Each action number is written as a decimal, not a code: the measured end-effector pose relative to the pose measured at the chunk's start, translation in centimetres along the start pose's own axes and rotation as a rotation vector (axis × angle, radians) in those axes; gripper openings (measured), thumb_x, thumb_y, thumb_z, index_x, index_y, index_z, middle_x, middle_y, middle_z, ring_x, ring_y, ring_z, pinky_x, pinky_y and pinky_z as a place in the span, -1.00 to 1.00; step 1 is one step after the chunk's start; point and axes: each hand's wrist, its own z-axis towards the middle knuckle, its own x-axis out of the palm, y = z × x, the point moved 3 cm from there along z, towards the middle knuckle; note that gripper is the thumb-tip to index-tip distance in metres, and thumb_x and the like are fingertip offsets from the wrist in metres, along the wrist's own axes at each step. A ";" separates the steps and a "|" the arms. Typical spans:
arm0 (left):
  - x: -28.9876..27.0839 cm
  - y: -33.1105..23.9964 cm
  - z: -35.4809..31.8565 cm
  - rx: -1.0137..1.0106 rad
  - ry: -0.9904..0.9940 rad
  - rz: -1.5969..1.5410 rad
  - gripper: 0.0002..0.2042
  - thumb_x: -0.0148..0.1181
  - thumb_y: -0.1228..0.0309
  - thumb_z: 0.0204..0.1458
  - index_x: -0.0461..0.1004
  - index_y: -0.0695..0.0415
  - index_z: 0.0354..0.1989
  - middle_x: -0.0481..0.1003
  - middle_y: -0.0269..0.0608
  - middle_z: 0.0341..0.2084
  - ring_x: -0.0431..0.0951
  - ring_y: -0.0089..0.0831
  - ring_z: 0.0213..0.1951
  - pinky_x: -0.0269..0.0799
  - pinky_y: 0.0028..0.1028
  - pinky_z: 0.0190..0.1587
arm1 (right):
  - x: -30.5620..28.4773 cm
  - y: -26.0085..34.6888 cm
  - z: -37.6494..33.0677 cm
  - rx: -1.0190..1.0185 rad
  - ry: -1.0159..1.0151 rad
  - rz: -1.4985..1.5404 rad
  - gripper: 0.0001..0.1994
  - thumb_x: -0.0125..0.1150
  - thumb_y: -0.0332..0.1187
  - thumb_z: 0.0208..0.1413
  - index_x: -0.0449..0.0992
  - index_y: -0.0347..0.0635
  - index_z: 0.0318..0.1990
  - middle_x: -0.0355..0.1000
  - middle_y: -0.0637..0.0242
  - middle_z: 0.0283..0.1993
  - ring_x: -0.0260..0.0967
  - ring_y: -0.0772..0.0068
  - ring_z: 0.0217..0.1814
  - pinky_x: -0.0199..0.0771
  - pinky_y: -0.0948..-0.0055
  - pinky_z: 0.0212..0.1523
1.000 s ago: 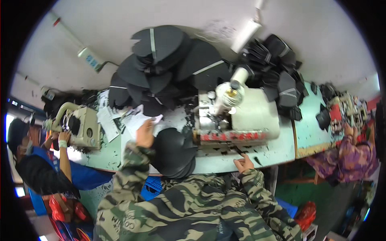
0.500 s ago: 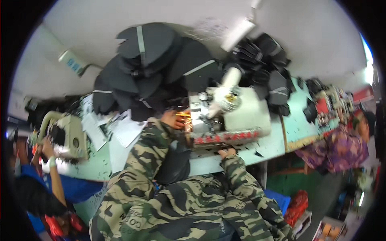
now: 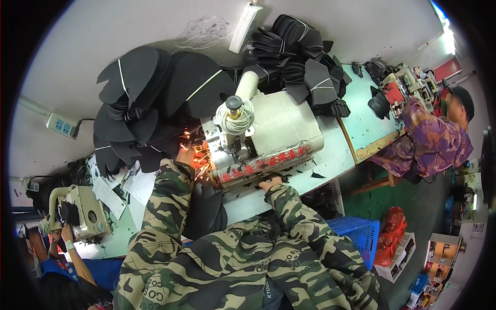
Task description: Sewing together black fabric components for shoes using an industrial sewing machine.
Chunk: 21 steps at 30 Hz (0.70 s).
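A cream bench machine [image 3: 289, 121] with worn red marks along its front stands before me, probably a leather skiver. Orange sparks [image 3: 202, 161] fly from its left end. Right beside them is my left hand [image 3: 185, 155], its fingers mostly hidden by glare and the sparks. My right hand [image 3: 270, 183] is closed at the machine's lower front edge, and what its fingers grip there is hidden. A coiled pale cord [image 3: 237, 118] hangs on the lamp-like arm above the machine. Dark flat pieces [image 3: 205, 209] lie near my left forearm, at the table's front edge.
Banded stacks of black cut pieces [image 3: 132, 82] pile up against the wall, with more stacks [image 3: 315, 77] behind the machine. White papers [image 3: 137, 183] lie left. Co-workers sit at machines on both sides. A blue crate [image 3: 356, 235] and a red bag [image 3: 391, 232] stand low at right.
The view has swung, so the machine and both hands appear farther left. The sparks have spread wider. Both hands stay at the same parts of the machine.
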 end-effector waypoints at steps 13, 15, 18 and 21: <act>-0.7 -0.5 0.9 -0.113 0.078 0.062 -0.67 -0.18 0.22 0.14 0.31 0.28 -0.20 0.50 0.03 -0.35 0.58 -0.13 -0.36 0.50 -0.37 -0.51 | -1.1 2.0 -0.9 0.023 0.260 0.026 -0.35 0.33 -0.15 -0.26 0.35 -0.39 0.00 0.31 -0.10 0.03 0.27 0.02 0.08 0.28 0.23 0.05; -0.3 -1.0 0.3 -0.101 0.054 0.069 -0.68 -0.16 0.23 0.14 0.31 0.28 -0.17 0.49 0.01 -0.31 0.58 -0.16 -0.34 0.52 -0.39 -0.48 | 0.6 -0.4 1.0 -0.029 0.221 0.056 -0.35 0.33 -0.14 -0.26 0.35 -0.39 0.00 0.31 -0.10 0.03 0.27 0.02 0.07 0.28 0.23 0.05; -0.4 -1.1 0.0 -0.051 0.098 0.012 -0.70 -0.11 0.30 0.12 0.28 0.27 -0.10 0.48 0.00 -0.28 0.58 -0.20 -0.30 0.52 -0.44 -0.43 | 1.7 -1.6 2.5 -0.140 0.238 -0.017 -0.36 0.31 -0.15 -0.25 0.35 -0.40 0.00 0.31 -0.12 0.02 0.30 0.03 0.04 0.29 0.23 0.02; 0.2 -2.4 -1.1 0.036 0.047 -0.003 -0.69 -0.08 0.43 0.07 0.24 0.20 0.01 0.49 0.00 -0.30 0.58 -0.25 -0.34 0.51 -0.49 -0.42 | 3.2 -5.0 5.6 -0.232 0.398 -0.022 -0.38 0.29 -0.17 -0.25 0.35 -0.41 -0.02 0.33 -0.13 -0.01 0.33 0.03 -0.02 0.31 0.23 -0.01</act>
